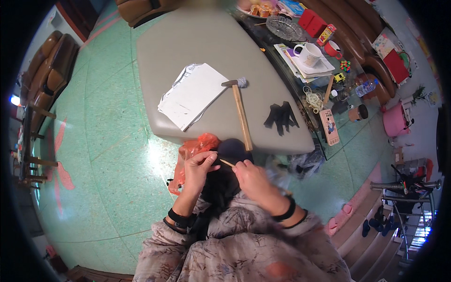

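Green flooring (101,164) is spreading across the left of the frame, with brown seats (54,61) standing at the upper left and steps (366,242) showing at the lower right. From my remote station I'm seeing a padded grey counter (192,40) filling the upper centre; it is bearing white sheets (195,94), a crumpled black item (282,117) and a hammer (241,113), whose handle is reaching over the near edge. Toward the upper right, a glass-topped counter (259,36) is carrying a clear dish (284,28), a mug (309,55) on papers and a clear bottle (366,88). An orange bag (199,143) is hanging below the padded edge. Near the centre of the frame, the right hand's (253,178) fingers are pinching a slim wooden stick (227,163), its tip pointing toward the left hand (198,169). Those left fingers are bending close together; I cannot tell whether they're gripping anything.
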`<action>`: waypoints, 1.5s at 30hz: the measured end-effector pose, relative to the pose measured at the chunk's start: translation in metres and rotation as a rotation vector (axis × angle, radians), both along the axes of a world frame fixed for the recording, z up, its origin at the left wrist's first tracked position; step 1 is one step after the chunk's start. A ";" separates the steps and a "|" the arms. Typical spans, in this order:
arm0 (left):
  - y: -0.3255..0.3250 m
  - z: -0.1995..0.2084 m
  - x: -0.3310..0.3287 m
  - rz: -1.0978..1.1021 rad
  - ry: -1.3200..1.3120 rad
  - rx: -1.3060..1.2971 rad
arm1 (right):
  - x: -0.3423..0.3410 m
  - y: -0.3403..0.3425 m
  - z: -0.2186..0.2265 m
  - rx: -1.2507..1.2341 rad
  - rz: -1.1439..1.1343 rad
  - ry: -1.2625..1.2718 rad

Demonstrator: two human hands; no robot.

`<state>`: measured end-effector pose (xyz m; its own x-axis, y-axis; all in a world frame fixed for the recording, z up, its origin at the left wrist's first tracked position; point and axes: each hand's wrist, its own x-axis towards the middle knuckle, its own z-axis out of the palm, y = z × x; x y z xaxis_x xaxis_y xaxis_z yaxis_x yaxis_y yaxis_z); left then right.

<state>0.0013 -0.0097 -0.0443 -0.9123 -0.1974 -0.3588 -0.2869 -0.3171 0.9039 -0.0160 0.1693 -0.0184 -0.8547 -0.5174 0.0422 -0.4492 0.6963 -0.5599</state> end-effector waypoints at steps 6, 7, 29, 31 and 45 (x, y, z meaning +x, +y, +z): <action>-0.001 0.000 0.000 -0.017 -0.027 0.214 | -0.002 -0.006 -0.005 -0.034 -0.057 0.040; -0.001 0.001 0.001 -0.016 -0.028 0.217 | -0.002 -0.007 -0.006 -0.068 -0.069 0.060; 0.000 0.002 -0.003 -0.092 0.073 -0.007 | -0.003 -0.013 -0.017 -0.303 -0.132 0.099; 0.005 0.001 -0.003 -0.092 0.102 -0.112 | -0.005 -0.018 -0.021 -0.424 -0.212 0.062; 0.008 0.010 -0.012 -0.116 0.421 -0.664 | -0.014 -0.006 -0.013 -0.715 -0.221 -0.845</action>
<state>-0.0102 -0.0017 -0.0344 -0.9730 -0.1442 0.1800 0.1226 0.3375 0.9333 -0.0303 0.1630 -0.0309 -0.8193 -0.4402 -0.3675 0.3565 0.1110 -0.9277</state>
